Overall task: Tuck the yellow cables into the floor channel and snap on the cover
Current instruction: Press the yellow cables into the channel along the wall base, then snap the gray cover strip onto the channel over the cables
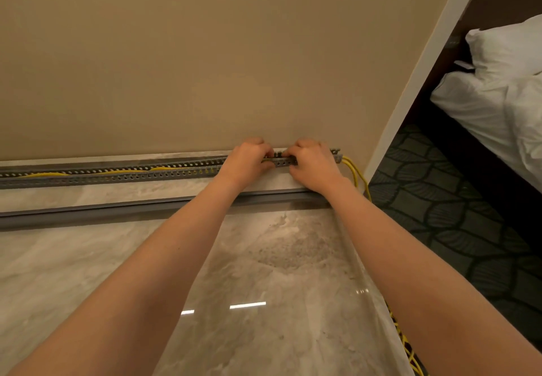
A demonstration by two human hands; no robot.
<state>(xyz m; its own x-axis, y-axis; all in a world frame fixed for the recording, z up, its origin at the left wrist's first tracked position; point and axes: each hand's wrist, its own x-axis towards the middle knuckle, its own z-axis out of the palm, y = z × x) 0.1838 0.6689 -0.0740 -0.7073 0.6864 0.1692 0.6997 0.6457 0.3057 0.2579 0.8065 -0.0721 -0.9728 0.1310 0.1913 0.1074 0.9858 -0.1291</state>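
From the head camera, looking down and forward, the long grey slotted plastic floor channel [123, 171] lies on the glossy grey marble floor [264, 258], tight against the foot of the beige wall [205, 53], its long axis running left to right along the wall and its open side facing up. Both bare hands meet near its right end: the left hand [247, 158] and the right hand [312, 161] are curled over the channel's toothed side walls, fingers bent down into the slot, apparently pressing the thin yellow cables [356, 174] inside; the fingertips are hidden, so whether they pinch a cable or only push on it I cannot tell. To the left of the hands yellow runs already lie low in the trough; at the right end the cables spill out of the channel's mouth, loop down and trail back along the edge of the dark patterned carpet [440, 205]. The long plain grey plastic cover strip [117, 211] lies loose on the floor, parallel to the channel and nearer the camera, not yet fitted. The cables look light, limp and a little springy, likely to pop back up between the teeth unless pressed in short stretches. The cover looks stiff but slender and will probably flex if lifted by one end; holding it with hands spread apart would seem wiser. A white bed [498, 97] stands off to the right.
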